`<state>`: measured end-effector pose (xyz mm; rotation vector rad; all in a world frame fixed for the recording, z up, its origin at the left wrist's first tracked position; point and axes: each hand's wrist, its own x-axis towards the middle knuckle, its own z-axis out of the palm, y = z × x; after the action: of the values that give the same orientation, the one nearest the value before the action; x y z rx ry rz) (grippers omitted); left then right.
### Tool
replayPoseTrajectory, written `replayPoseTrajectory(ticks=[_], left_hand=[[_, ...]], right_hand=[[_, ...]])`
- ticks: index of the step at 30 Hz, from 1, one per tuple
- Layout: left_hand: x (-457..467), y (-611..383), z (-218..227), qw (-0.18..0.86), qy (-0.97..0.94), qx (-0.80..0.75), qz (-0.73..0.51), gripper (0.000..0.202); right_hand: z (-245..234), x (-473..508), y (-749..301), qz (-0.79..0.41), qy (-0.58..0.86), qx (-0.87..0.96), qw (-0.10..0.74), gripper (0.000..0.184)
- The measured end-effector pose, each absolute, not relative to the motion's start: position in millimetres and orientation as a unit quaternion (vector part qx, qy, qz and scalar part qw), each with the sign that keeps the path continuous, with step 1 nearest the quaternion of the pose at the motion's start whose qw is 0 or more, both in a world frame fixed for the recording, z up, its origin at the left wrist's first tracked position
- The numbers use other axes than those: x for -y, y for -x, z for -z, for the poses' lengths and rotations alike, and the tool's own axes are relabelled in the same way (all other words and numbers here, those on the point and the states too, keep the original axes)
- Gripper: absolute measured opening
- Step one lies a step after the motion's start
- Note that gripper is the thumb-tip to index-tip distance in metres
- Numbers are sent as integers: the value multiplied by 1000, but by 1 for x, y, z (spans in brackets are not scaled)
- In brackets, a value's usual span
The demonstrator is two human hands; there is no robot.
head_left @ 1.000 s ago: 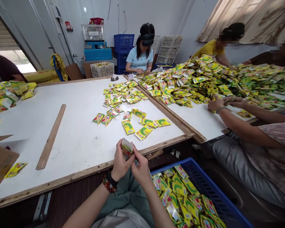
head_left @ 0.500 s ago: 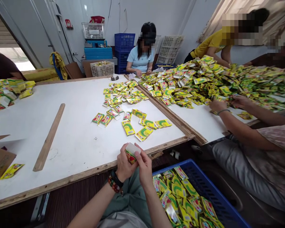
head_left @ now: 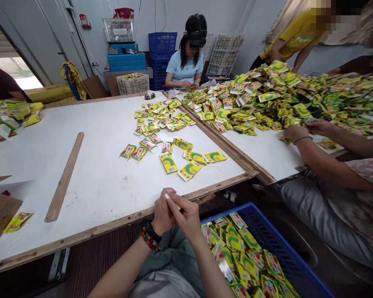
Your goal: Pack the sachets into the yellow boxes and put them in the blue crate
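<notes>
My left hand [head_left: 163, 214] is wrapped around a small yellow carton [head_left: 173, 201], just in front of the table's near edge. My right hand [head_left: 186, 216] closes over the same carton from the other side, its fingers pressed along the top. Between the two hands only a sliver of the carton shows. Beyond them on the white tabletop [head_left: 102, 174] lie several flat yellow-and-green cartons [head_left: 190, 170], with a looser heap of cartons [head_left: 157, 120] farther back.
A blue basket [head_left: 276, 244] full of small yellow packets [head_left: 248, 265] stands at my right. A wooden strip [head_left: 65, 176] lies on the table's left. A large carton pile [head_left: 267, 99] covers the neighbouring table, where co-workers' hands [head_left: 298, 131] are busy. A cardboard box [head_left: 1, 215] is at far left.
The carton's white end, visible earlier, is now covered as my right fingers have folded over its top. My view has shifted slightly.
</notes>
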<state>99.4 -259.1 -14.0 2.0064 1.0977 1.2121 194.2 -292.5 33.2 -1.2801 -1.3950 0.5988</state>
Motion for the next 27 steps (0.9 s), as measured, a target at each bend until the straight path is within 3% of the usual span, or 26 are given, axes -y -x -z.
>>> replayPoseTrajectory(ticks=[7, 11, 14, 18, 20, 22, 24, 27], left_hand=[[254, -103, 17, 277, -724, -464, -429, 49], [254, -102, 18, 313, -712, -468, -419, 35], [255, -98, 14, 303, -723, -459, -418, 25], [244, -83, -11, 359, -833, -298, -296, 44], [226, -77, -26, 362, -892, -186, -196, 49], [197, -78, -36, 310, -918, -194, -154, 41], [161, -87, -41, 212, -913, -313, -156, 44], [110, -107, -42, 103, -902, -404, -108, 45]], right_hand=[[-48, 281, -210, -290, 557, 639, 446, 36], [-45, 281, -205, -223, 531, 708, 408, 46], [-40, 283, -199, -180, 530, 724, 403, 42], [-42, 310, -221, -151, 581, 695, 396, 39], [-42, 336, -250, -119, 663, 655, 343, 38], [-41, 363, -283, -65, 759, 606, 230, 37], [-40, 382, -309, -37, 805, 572, 153, 37], [-40, 388, -315, -50, 792, 581, 181, 40]])
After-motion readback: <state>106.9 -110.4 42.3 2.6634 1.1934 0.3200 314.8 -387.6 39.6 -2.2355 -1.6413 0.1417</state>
